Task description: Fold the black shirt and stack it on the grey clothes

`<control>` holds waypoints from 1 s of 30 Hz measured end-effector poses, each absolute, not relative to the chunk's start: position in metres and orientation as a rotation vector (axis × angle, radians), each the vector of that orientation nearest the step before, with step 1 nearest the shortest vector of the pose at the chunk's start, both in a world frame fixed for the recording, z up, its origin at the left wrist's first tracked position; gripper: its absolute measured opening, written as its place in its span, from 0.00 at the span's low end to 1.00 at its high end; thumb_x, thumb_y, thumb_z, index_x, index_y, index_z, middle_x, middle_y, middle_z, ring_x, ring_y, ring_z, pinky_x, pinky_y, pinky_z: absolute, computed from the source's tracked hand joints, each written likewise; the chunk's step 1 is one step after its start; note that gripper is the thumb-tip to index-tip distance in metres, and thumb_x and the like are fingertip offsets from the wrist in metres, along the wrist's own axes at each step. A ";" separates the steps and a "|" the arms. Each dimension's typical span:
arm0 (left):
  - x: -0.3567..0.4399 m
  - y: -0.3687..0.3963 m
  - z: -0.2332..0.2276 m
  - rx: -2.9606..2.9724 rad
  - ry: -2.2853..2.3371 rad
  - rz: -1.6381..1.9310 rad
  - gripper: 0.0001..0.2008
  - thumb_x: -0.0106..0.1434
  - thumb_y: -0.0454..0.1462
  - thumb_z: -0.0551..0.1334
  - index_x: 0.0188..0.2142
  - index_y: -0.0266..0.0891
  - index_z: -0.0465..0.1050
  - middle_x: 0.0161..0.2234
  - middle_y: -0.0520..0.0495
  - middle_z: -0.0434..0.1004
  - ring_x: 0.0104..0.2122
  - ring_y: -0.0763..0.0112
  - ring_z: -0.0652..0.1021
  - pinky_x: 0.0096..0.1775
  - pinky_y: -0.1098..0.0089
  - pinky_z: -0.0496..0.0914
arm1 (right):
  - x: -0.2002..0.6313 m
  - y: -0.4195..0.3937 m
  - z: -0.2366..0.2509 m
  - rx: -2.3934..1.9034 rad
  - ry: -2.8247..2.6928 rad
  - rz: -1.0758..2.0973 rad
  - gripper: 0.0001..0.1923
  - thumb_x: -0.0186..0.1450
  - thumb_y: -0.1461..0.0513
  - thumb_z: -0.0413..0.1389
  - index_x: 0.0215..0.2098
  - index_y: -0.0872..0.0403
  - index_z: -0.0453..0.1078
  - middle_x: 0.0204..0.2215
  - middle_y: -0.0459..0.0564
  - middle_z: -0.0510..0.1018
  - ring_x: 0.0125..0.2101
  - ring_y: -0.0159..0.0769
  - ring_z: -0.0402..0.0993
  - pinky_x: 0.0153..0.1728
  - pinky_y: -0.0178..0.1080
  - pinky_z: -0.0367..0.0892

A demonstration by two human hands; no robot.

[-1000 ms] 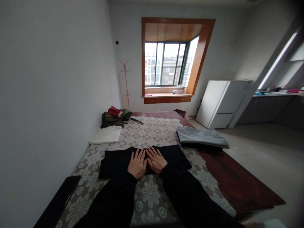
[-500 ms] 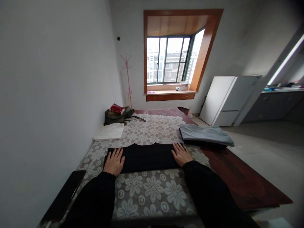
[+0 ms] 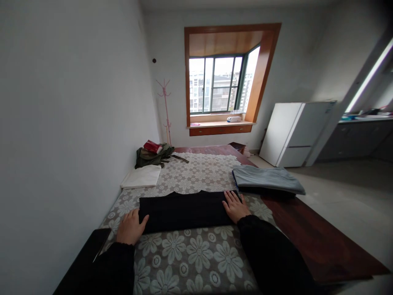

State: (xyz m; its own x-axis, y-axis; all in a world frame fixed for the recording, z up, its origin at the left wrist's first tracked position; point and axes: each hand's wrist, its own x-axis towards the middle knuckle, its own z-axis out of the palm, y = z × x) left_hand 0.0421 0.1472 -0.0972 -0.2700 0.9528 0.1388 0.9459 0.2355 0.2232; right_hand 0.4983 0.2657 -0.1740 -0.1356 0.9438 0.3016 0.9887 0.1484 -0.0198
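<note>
- Two hands are bracketing the folded black garment (image 3: 184, 211), which is lying as a long flat strip across the floral tablecloth (image 3: 190, 254), well in front of the window (image 3: 219, 84).
- Your left hand (image 3: 130, 226) is slipping off the strip's near-left corner; half a second ago it was lying flat on the cloth. Now only the thumb is touching the edge, fingers loosely curled and gripping nothing.
- Your right hand (image 3: 236, 206) is staying pressed flat on the opposite end, fingers spread, holding nothing.
- That shift is suggesting the outward smoothing stroke is finishing at the left end, judging from the pictures.
- Beyond the right hand, a grey folded pile (image 3: 268, 180) is sitting nearer the window; a white folded cloth (image 3: 141, 177) is lying on the left, also nearer the window.
</note>
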 end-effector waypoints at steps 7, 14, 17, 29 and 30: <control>0.024 0.164 -0.090 1.451 2.014 0.823 0.32 0.62 0.51 0.58 0.60 0.37 0.57 0.40 0.42 0.81 0.38 0.57 0.82 0.42 0.58 0.76 | 0.495 0.263 -0.168 -1.892 -2.178 -0.231 0.28 0.72 0.55 0.40 0.66 0.53 0.61 0.67 0.54 0.63 0.67 0.47 0.53 0.66 0.63 0.28; 0.021 0.174 -0.090 1.644 1.833 0.992 0.26 0.57 0.45 0.60 0.55 0.43 0.70 0.56 0.44 0.76 0.57 0.59 0.75 0.57 0.60 0.69 | 0.496 0.257 -0.153 -1.784 -2.214 -0.264 0.25 0.71 0.57 0.42 0.63 0.53 0.66 0.64 0.56 0.67 0.66 0.48 0.57 0.66 0.64 0.30; 0.018 0.173 -0.094 1.574 1.824 0.915 0.22 0.53 0.40 0.60 0.48 0.43 0.76 0.50 0.46 0.81 0.54 0.56 0.77 0.57 0.57 0.69 | 0.488 0.243 -0.135 -1.630 -2.302 -0.269 0.23 0.69 0.60 0.46 0.60 0.54 0.69 0.65 0.57 0.66 0.66 0.49 0.55 0.67 0.60 0.37; 0.024 0.160 -0.039 1.318 1.755 1.179 0.26 0.55 0.42 0.61 0.54 0.44 0.75 0.59 0.46 0.75 0.58 0.54 0.74 0.60 0.56 0.67 | 0.386 0.211 -0.103 -0.938 -2.611 0.516 0.23 0.67 0.55 0.53 0.59 0.51 0.71 0.58 0.52 0.74 0.53 0.46 0.71 0.57 0.47 0.65; 0.030 0.159 -0.029 1.275 1.678 1.203 0.27 0.55 0.43 0.62 0.55 0.43 0.74 0.59 0.45 0.75 0.57 0.54 0.74 0.57 0.57 0.70 | 0.386 0.215 -0.108 -0.932 -2.577 0.567 0.22 0.67 0.54 0.53 0.57 0.50 0.72 0.58 0.52 0.75 0.53 0.46 0.71 0.57 0.47 0.65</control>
State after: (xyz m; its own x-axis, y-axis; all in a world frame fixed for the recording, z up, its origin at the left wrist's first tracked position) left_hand 0.0304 0.1595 -0.0289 -0.2706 0.9627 0.0040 0.3130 0.0840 0.9460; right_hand 0.3857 0.2147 -0.1084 -0.7264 0.6636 0.1788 0.5274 0.7050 -0.4742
